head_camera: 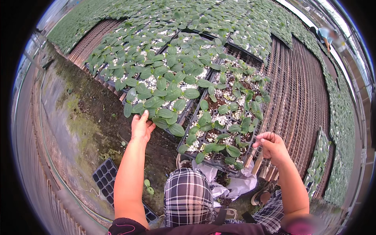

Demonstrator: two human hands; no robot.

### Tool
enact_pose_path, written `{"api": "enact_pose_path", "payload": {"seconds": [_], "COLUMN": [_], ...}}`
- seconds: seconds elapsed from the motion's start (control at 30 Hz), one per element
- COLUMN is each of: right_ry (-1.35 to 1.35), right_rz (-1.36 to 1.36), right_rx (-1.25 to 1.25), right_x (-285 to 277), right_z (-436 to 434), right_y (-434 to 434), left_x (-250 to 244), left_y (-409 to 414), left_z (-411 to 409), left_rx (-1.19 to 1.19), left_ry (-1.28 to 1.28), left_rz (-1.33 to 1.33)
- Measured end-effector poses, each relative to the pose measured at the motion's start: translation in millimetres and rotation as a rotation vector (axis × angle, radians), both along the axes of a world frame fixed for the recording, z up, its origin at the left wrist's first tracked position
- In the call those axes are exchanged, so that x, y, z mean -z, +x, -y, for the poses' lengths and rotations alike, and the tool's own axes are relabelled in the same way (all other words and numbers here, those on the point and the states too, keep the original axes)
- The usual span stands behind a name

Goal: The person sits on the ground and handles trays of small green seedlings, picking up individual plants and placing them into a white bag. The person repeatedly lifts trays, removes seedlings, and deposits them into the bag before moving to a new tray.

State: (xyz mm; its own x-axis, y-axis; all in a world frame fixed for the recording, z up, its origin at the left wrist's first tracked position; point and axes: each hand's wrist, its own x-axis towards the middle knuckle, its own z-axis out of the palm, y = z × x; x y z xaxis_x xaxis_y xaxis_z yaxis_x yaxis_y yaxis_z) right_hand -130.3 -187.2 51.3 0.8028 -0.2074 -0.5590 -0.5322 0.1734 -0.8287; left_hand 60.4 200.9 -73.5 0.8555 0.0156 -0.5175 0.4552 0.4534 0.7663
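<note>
My left hand (141,127) is at the near left corner of a full seedling tray (191,104). Its thumb rests against broad green leaves (154,102); its fingertips pass partly out of sight beside them, so a grip on leaf or rim is unclear. To the right lies a black cell tray (202,144) with sparser seedlings, white granules and several cells showing dark soil. Just off that tray's right edge hovers my right hand (270,147), fingers curled and thumb near the index finger. A thin dark strand shows by that index finger; whether the fingers pinch anything is unclear.
Slatted mesh benching (296,97) extends on the right. An empty black cell tray (107,177) and loose leaves (149,187) lie on the ground at lower left. White plastic sheeting (241,185) is near my knees. Another person (325,35) bends over plants at far right.
</note>
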Motion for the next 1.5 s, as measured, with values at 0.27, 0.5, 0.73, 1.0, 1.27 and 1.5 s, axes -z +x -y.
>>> {"api": "enact_pose_path", "payload": {"seconds": [0.27, 0.5, 0.73, 1.0, 1.27, 1.5], "right_ry": [-0.475, -0.535, -0.899, -0.883, -0.866, -0.419], "right_rz": [0.458, 0.693, 0.546, 0.673, 0.802, 0.878], "right_rx": [0.246, 0.173, 0.018, -0.079, 0.023, 0.077], "right_x": [-46, -1, 61, 90, 85, 50], "right_z": [55, 77, 68, 66, 76, 56], "right_y": [86, 246, 354, 416, 434, 354], "left_x": [2, 12, 14, 21, 10, 12], "left_y": [4, -22, -36, -33, -1, 21], "left_z": [18, 16, 31, 30, 54, 63], "left_rx": [-0.204, -0.161, -0.167, -0.222, -0.323, -0.108], "left_ry": [-0.037, -0.325, -0.048, 0.018, -0.025, -0.053], "left_rz": [0.039, -0.036, 0.138, 0.14, 0.223, 0.097]}}
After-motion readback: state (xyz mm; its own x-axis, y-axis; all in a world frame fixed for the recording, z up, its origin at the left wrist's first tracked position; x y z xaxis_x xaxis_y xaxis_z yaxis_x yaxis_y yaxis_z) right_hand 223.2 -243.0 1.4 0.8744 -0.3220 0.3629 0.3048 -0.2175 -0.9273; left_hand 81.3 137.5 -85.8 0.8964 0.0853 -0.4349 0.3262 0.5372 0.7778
